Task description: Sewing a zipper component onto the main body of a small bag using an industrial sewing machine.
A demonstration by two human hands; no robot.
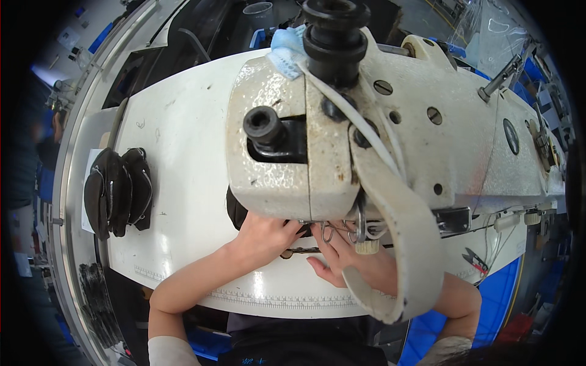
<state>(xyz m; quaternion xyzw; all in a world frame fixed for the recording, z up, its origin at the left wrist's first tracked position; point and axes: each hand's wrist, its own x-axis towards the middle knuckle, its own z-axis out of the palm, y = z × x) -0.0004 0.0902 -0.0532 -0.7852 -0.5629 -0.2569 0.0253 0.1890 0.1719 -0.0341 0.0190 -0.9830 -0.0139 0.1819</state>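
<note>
Blocking the view: pale sewing machine (406, 131), its bulky head over the middle and right of the work; the curved white lever (421, 250) hangs in front of part of the right forearm and hand.
Machine surface: glossy, bumpy paint with brownish stains, slotted screws and stubby black knobs; a crumpled light-blue cloth (285, 52) is tucked against the tallest knob.
Dark workpiece (235, 209): black and soft-looking, under the machine head, partly showing beside the left hand; a narrow strip (303, 250) with a metallic look runs between the hands.
Left hand (264, 239): fingers bent down at the workpiece, tips hidden; whether they pinch it cannot be made out.
Right hand (360, 262): fingers reaching under the head, thumb spread away from them; its grip is likewise too covered to judge.
Table (189, 122): smooth, white, scuffed, with ruler markings along its curved near edge.
Pouches at left (116, 192): dark fabric, rounded, bunched side by side, metal zippers along their edges.
Right edge: red-handled snips (476, 262) near loose cords.
Containers: clear cup (257, 8) beyond the table, contents too small to tell; blue container (500, 299) below at right, its inside unclear.
</note>
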